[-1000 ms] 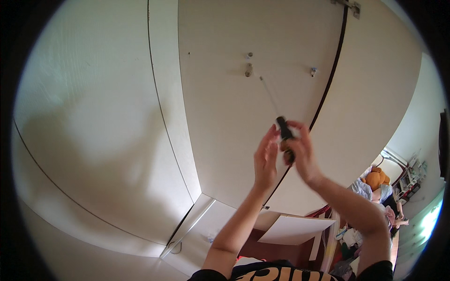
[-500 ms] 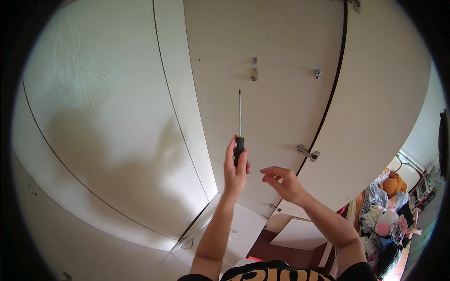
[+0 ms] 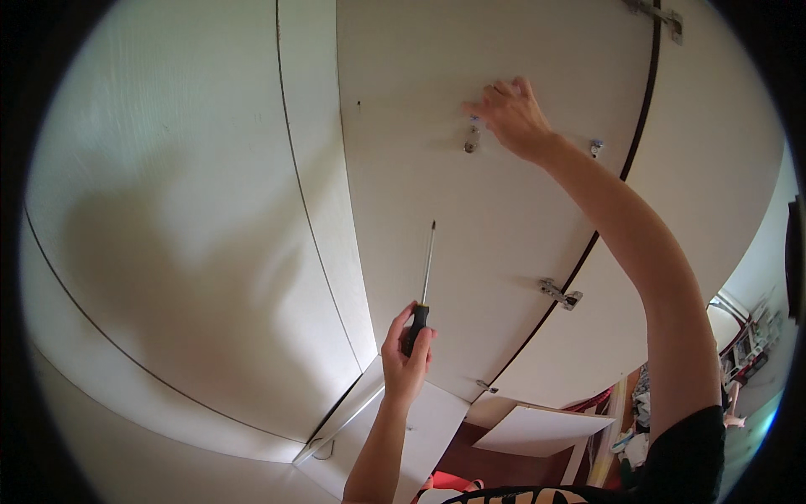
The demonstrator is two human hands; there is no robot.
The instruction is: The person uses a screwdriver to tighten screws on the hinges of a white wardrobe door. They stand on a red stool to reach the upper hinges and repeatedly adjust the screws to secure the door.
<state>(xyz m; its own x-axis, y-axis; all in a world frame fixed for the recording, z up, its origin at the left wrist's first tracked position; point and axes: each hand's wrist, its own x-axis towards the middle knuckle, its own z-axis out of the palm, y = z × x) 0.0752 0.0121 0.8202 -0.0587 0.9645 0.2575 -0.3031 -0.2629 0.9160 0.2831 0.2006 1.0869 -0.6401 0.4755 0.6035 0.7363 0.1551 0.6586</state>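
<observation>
partly masked by the right hand [image 3: 516,124], a bluish fitting [image 3: 475,118]; whether those bent fingers pinch anything, cannot tell. screwdriver [image 3: 421,314] gripped in left hand's [image 3: 406,363] fingers, tip up before pale panel [image 3: 495,218]: slim metal shaft, black handle, lower end hidden. hinge [image 3: 560,294] off right.

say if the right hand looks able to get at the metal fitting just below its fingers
Probably yes: in this view the right hand is just above the metal fitting, and nothing visible blocks the way, though depth is hard to judge. The black-handled screwdriver is in the left hand, well below.
</observation>
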